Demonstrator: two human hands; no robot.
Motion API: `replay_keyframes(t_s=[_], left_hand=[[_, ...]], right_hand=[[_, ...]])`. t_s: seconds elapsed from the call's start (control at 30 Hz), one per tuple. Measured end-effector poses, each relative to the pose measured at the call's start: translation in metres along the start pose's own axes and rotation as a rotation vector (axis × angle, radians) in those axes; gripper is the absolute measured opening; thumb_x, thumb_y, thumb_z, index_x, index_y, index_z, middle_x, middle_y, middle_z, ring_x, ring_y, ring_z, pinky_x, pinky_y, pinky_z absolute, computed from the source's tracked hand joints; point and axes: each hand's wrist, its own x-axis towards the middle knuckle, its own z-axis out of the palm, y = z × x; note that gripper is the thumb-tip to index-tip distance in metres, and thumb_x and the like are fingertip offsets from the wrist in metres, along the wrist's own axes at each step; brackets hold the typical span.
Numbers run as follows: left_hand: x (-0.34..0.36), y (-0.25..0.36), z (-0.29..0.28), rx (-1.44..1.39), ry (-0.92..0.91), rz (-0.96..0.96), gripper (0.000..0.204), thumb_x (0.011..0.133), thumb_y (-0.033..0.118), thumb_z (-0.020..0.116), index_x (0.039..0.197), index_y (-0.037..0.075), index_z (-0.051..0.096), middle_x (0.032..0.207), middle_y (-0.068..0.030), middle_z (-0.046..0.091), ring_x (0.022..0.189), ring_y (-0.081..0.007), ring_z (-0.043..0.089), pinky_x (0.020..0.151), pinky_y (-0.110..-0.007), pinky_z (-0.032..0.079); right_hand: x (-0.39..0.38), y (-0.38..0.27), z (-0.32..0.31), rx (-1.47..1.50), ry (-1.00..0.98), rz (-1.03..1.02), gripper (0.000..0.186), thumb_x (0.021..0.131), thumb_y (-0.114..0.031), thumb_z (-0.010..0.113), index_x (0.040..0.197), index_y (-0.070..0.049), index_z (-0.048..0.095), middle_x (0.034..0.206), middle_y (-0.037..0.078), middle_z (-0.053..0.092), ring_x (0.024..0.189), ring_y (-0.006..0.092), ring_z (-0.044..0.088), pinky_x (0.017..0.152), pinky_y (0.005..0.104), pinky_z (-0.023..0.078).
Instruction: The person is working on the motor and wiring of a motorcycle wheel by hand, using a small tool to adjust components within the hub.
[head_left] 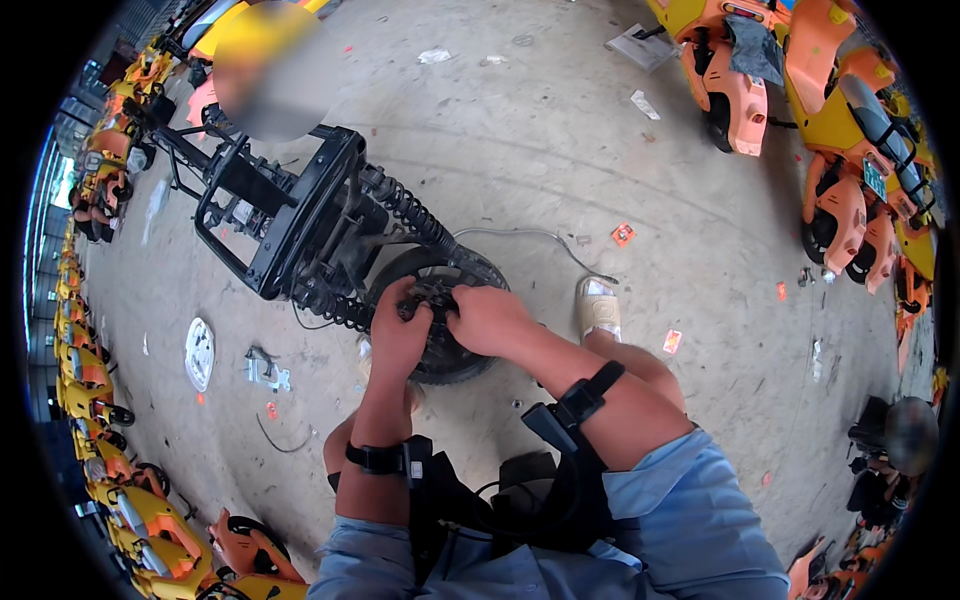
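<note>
A stripped black scooter frame [283, 238] lies before me, its rear wheel [462, 372] toward me. Two coil-spring shock absorbers, one on the right [408, 208] and one on the left [342, 309], flank the wheel. Over the wheel, my left hand [398, 335] has its thumb and fingers closed at a small dark metal part [432, 298]. My right hand [488, 318] closes on the same part from the other side, fingers curled. The fingers hide much of that part, so its exact kind does not show.
A thin cable [535, 236] runs from the wheel toward my sandalled foot [599, 308]. To the left lie a silvery oval piece [199, 354] and a metal bracket [267, 368]. Yellow-orange scooters [835, 110] line both sides. A blurred person [272, 75] is beyond the frame.
</note>
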Motion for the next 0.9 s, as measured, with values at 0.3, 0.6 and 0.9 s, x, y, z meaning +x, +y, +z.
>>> replay_keyframes(t_s=[0.3, 0.6, 0.9], left_hand=[[-0.052, -0.004, -0.002, 0.195, -0.007, 0.048, 0.044, 0.086, 0.016, 0.071, 0.128, 0.005, 0.063, 0.113, -0.0160, 0.072, 0.095, -0.0302, 0.072, 0.082, -0.038, 0.056], [-0.074, -0.010, -0.017, 0.225, -0.067, 0.048, 0.037, 0.091, 0.026, 0.072, 0.122, 0.005, 0.068, 0.109, -0.0170, 0.074, 0.093, -0.0335, 0.072, 0.082, -0.039, 0.057], [-0.076, -0.005, -0.021, 0.307, -0.015, 0.094, 0.026, 0.093, 0.023, 0.067, 0.112, 0.004, 0.070, 0.101, -0.0181, 0.073, 0.094, -0.0381, 0.070, 0.081, -0.046, 0.055]], right_hand=[[-0.032, 0.001, 0.028, -0.134, -0.120, 0.005, 0.034, 0.092, -0.028, 0.058, 0.107, 0.001, 0.067, 0.099, 0.024, 0.073, 0.096, 0.0420, 0.070, 0.084, 0.0511, 0.057], [-0.056, -0.008, 0.033, -0.201, -0.095, 0.009, 0.038, 0.093, -0.034, 0.059, 0.107, 0.001, 0.066, 0.099, 0.026, 0.072, 0.095, 0.0442, 0.069, 0.085, 0.0526, 0.055], [-0.061, -0.011, 0.032, -0.115, -0.083, 0.002, 0.041, 0.092, -0.037, 0.061, 0.105, 0.002, 0.067, 0.098, 0.028, 0.071, 0.097, 0.0478, 0.066, 0.086, 0.0539, 0.052]])
